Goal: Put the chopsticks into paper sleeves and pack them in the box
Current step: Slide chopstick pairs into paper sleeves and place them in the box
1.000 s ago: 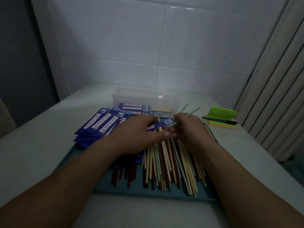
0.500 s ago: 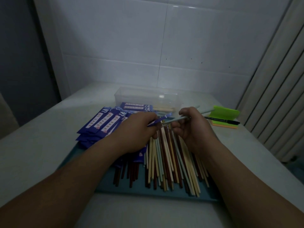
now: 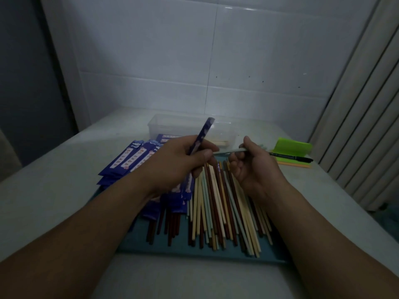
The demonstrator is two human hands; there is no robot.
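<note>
Our left hand (image 3: 183, 160) grips a sleeve (image 3: 204, 132) tilted toward 1 o'clock. Our right hand (image 3: 254, 165) pinches chopsticks (image 3: 233, 150) pointing at 9. Misaligned tips could crumple its mouth. The box (image 3: 164, 124) sits at 12.

Box (image 3: 155, 126) behind tray (image 3: 194, 252); chopsticks (image 3: 218, 203) on tray.

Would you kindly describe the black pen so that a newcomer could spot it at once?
On the pale table, look right of the blue tray to the green notepad. The black pen lies across its near part. It is the only black thing there, unlike the pale and brown chopsticks on the tray.
</note>
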